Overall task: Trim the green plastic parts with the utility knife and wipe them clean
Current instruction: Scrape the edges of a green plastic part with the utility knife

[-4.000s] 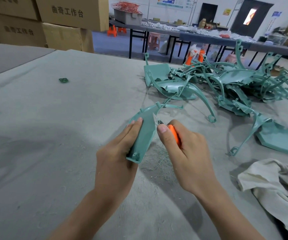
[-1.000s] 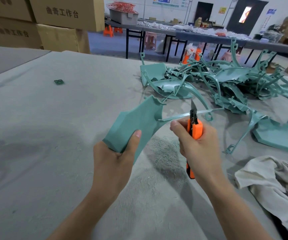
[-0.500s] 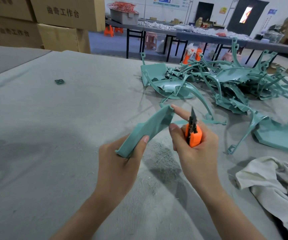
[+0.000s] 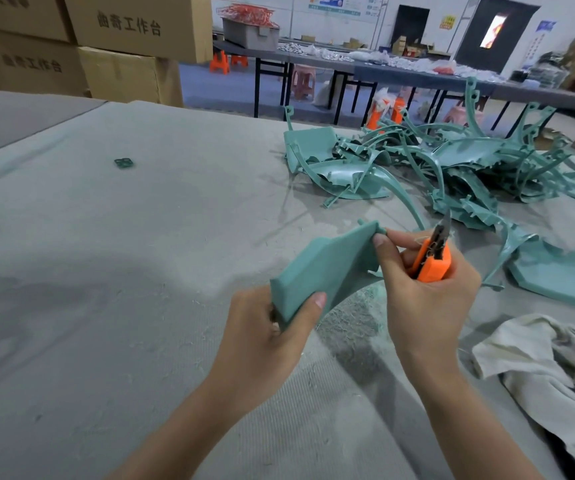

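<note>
Head view: a person works at a grey felt-covered table, both hands just below the middle of the picture. The left hand grips the near end of a flat green plastic part, with the thumb on top and the fingers curled under it, so the part is lifted above the table and slopes up toward 1 o'clock. The right hand is closed around the orange utility knife; its thumb and forefinger also touch the far end of the part, and the blade points up toward 12 o'clock, apart from the plastic. Fine shavings lie on the table under the hands. At 1 to 2 o'clock from the hands lies a pile of green parts with long curved arms. At 4 o'clock a crumpled pale cloth lies on the table. At 10 o'clock, well apart, is a small green piece, and behind it stand cardboard boxes.
</note>
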### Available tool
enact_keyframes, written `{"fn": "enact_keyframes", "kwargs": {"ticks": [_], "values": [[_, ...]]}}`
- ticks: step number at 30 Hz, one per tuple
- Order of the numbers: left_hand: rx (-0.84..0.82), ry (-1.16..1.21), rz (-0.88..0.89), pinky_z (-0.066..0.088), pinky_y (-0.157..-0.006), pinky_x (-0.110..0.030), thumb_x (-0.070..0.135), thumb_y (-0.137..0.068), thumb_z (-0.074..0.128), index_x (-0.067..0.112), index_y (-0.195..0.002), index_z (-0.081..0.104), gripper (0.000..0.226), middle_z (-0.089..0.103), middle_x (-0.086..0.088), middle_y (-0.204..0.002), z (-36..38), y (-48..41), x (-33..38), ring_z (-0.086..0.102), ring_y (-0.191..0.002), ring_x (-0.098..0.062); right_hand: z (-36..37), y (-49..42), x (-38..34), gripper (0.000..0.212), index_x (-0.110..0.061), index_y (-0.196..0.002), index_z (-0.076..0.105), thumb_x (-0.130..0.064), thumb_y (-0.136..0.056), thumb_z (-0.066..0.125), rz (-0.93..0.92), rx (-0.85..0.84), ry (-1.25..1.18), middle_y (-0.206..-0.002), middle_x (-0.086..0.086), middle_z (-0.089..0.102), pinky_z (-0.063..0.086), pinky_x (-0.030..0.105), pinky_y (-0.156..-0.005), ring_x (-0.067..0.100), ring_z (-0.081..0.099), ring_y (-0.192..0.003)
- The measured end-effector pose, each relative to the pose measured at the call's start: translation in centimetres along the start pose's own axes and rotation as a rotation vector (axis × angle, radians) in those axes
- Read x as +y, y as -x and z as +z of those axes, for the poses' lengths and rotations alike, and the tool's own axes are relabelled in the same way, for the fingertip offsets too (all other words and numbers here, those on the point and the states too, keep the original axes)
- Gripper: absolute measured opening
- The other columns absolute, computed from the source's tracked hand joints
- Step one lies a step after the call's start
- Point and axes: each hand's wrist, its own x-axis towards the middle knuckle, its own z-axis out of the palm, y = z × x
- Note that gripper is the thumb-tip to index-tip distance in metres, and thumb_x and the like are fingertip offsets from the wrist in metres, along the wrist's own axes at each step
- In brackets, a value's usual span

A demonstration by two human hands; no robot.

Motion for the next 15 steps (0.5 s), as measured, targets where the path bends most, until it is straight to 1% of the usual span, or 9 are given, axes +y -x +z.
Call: {"fn": "enact_keyframes", "kwargs": {"ticks": [4,6,7,9,10,11,12,13,15], "values": [[-0.002,0.003,-0.044,0.035,-0.045,-0.042,0.057,-0.077,0.052,0.0,-0.07,0.061,0.058,0.056,-0.018,-0.059,0.2,-0.1,0.2,0.048,-0.046,-0.025,0.1,-0.1,-0.2,0.023,-0.031,-0.077,0.065,-0.013,-0.085,0.078,0.046,-0.002,0.006,-0.059,-0.021,0.059,0.042,0.014,-0.056,0.002,0.052,-0.054],[0.039,-0.029,-0.041,0.035,-0.044,-0.038,0.053,-0.08,0.056,0.003,-0.068,0.062,0.052,0.055,-0.013,-0.055,0.2,0.0,0.2,0.045,-0.043,-0.015,0.1,0.0,-0.5,0.026,-0.029,-0.075,0.061,-0.011,-0.085,0.077,0.038,-0.019,0.003,-0.059,-0.02,0.06,0.041,0.01,-0.053,0.0,0.052,-0.052],[0.078,-0.06,-0.028,0.031,-0.04,-0.031,0.046,-0.082,0.059,0.008,-0.065,0.061,0.042,0.052,-0.005,-0.049,0.2,0.0,0.2,0.043,-0.042,-0.007,0.1,0.0,-0.8,0.026,-0.029,-0.075,0.059,-0.011,-0.086,0.076,0.029,-0.036,0.003,-0.058,-0.02,0.059,0.04,0.009,-0.052,-0.001,0.05,-0.05],[0.198,-0.174,0.052,0.025,-0.04,-0.007,0.025,-0.086,0.063,0.02,-0.064,0.062,0.023,0.05,0.009,-0.05,0.0,-0.1,0.2,0.039,-0.04,0.004,0.0,0.2,-1.5,0.023,-0.03,-0.077,0.058,-0.019,-0.087,0.076,-0.012,-0.101,0.015,-0.056,-0.017,0.053,0.037,0.01,-0.049,0.002,0.045,-0.048],[0.27,-0.246,0.097,0.026,-0.045,0.0,0.013,-0.087,0.064,0.018,-0.074,0.068,0.014,0.053,0.015,-0.059,-0.2,-0.2,0.2,0.041,-0.043,0.01,-0.1,0.3,-2.0,0.019,-0.03,-0.079,0.058,-0.029,-0.087,0.075,-0.052,-0.156,0.038,-0.056,-0.014,0.051,0.036,0.011,-0.049,0.003,0.044,-0.048],[0.34,-0.309,0.124,0.028,-0.052,0.005,0.004,-0.086,0.062,0.014,-0.092,0.074,0.016,0.059,0.016,-0.072,-0.4,-0.4,0.3,0.047,-0.051,0.016,-0.2,0.5,-2.5,0.019,-0.03,-0.082,0.058,-0.043,-0.086,0.071,-0.093,-0.223,0.076,-0.057,-0.01,0.051,0.035,0.011,-0.05,0.005,0.045,-0.049],[0.397,-0.352,0.143,0.031,-0.062,0.008,-0.002,-0.084,0.06,0.011,-0.107,0.072,0.029,0.067,0.015,-0.08,-0.7,-0.6,0.1,0.054,-0.064,0.016,-0.2,0.7,-3.0,0.029,-0.027,-0.086,0.059,-0.056,-0.086,0.064,-0.136,-0.296,0.117,-0.058,-0.006,0.05,0.034,0.011,-0.051,0.006,0.046,-0.05],[0.431,-0.376,0.163,0.034,-0.073,0.007,-0.006,-0.081,0.057,0.01,-0.117,0.069,0.041,0.073,0.012,-0.092,-1.1,-0.7,0.0,0.06,-0.081,0.009,-0.2,1.0,-3.3,0.043,-0.023,-0.088,0.06,-0.066,-0.089,0.052,-0.176,-0.378,0.154,-0.058,-0.004,0.048,0.033,0.012,-0.052,0.008,0.046,-0.051],[0.481,-0.408,0.184,0.039,-0.094,-0.007,-0.009,-0.076,0.051,0.008,-0.124,0.064,0.053,0.065,0.002,-0.12,-1.7,-0.9,-0.3,0.061,-0.106,-0.005,-0.1,1.7,-4.0,0.056,-0.021,-0.087,0.057,-0.069,-0.096,0.032,-0.233,-0.53,0.199,-0.057,-0.007,0.043,0.03,0.017,-0.051,0.009,0.045,-0.051]]}}
